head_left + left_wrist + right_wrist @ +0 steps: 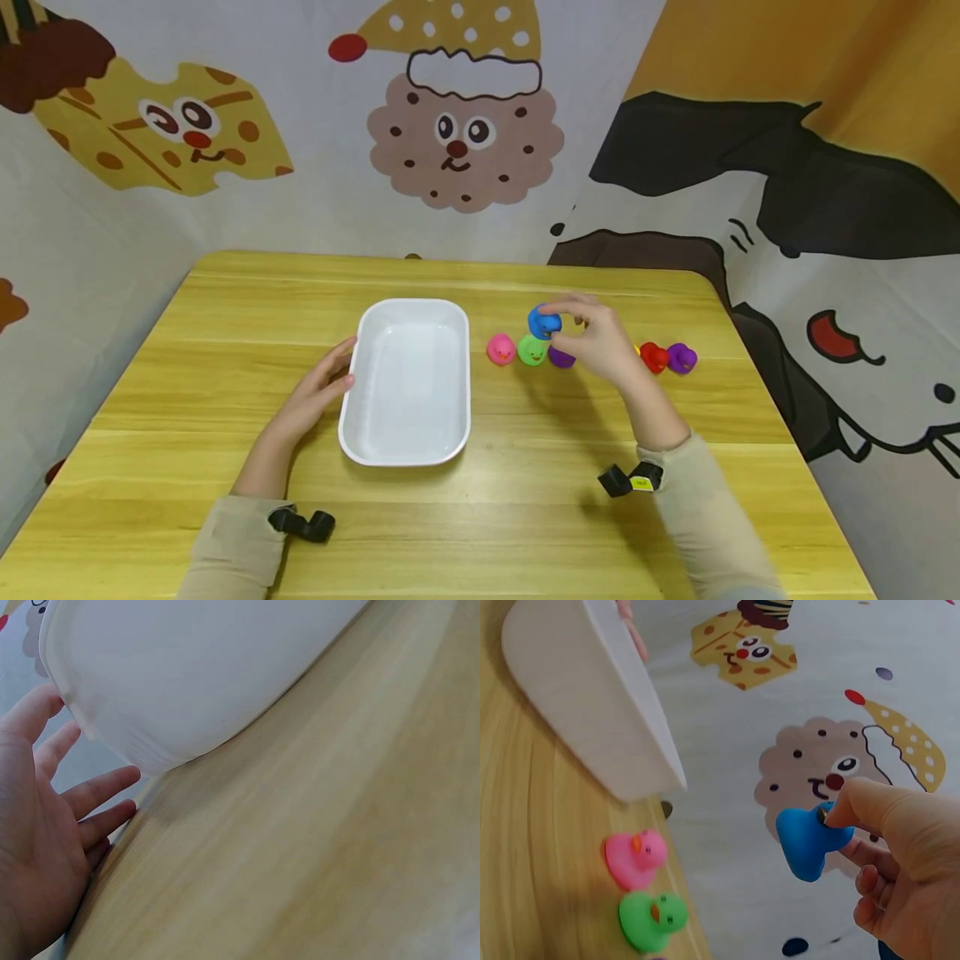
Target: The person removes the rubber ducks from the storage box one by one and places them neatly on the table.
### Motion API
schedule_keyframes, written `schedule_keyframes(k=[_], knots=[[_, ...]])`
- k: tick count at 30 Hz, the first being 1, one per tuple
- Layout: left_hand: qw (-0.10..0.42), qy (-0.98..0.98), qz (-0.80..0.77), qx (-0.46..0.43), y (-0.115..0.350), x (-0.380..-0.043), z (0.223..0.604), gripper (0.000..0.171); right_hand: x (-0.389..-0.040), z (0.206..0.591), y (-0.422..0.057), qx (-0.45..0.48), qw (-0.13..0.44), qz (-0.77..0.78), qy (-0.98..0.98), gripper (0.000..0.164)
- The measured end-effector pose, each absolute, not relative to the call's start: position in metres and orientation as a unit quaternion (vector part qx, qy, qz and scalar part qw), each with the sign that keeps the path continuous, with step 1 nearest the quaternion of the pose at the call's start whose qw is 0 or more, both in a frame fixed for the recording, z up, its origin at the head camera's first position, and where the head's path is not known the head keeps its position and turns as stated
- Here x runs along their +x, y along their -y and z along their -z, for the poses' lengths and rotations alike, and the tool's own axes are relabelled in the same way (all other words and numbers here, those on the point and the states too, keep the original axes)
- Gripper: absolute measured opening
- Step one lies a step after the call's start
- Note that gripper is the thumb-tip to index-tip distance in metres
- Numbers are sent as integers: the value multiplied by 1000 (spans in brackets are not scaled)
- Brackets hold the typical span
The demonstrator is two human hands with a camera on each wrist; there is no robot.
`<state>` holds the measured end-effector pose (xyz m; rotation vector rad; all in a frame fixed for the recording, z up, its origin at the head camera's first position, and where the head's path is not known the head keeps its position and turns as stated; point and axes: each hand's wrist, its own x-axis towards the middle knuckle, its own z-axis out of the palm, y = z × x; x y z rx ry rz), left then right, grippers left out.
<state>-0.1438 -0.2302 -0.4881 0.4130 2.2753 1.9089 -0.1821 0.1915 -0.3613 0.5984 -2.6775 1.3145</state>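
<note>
Between thumb and fingers my right hand [597, 340] pinches a blue rubber duck [543, 322], raised above the table. In the right wrist view the blue duck [810, 836] hangs clear of the other ducks. Beneath it stand a pink duck [501, 349], a green duck [532, 351] and a purple duck [561, 357] partly hidden by the hand. My left hand [309, 403] touches the left side of a white tray [405, 383] with spread fingers. The left wrist view shows these fingers [105, 791] loosely extended by the tray's wall.
Right of my right hand sit a red duck [654, 357] and another purple duck [682, 358], with a sliver of yellow beside them. All rest on a wooden table [525, 533]. A cartoon-printed cloth [300, 217] hangs behind its far edge.
</note>
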Motion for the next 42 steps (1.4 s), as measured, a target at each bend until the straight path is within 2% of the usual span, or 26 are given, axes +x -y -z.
schedule_keyframes(k=[10, 21, 33, 42], knots=[[69, -754, -637, 142, 232, -145, 490, 58, -180, 364, -224, 181, 35, -429, 884, 36], [71, -750, -643, 142, 231, -144, 489, 58, -178, 366, -263, 164, 72, -405, 897, 34], [71, -747, -646, 139, 230, -143, 489, 58, -181, 370, -301, 106, 68, -382, 915, 30], [72, -751, -642, 136, 230, -142, 486, 58, -180, 371, -325, 106, 78, -376, 917, 27]])
